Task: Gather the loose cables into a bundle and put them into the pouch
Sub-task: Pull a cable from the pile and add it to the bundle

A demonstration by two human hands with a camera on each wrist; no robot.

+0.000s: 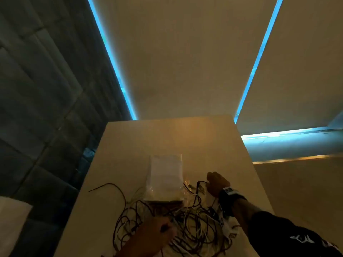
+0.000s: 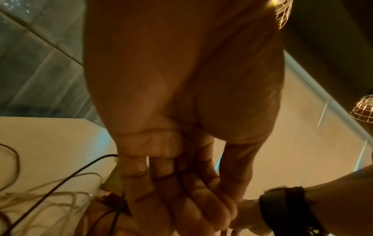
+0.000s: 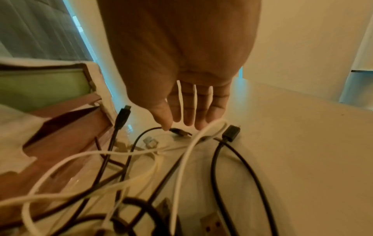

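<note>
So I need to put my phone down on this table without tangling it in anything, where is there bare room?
The table is bare on its far half, beyond the pouch, and along its left edge beside the dark cable loop. A bare strip runs right of the right hand. The near middle is crowded: tangled cables under the left hand.

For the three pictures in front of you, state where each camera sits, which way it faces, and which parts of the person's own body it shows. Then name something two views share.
Head: worn on the head, facing forward and down at the table, pouch and cables; shows the left hand and right hand.
Left wrist: looks along the left hand, fingers loosely curled; the right hand's wrist band shows.
Right wrist: looks along the right hand, fingers straight above a black plug.
Shared: head and right wrist both show the pouch and cables.
</note>
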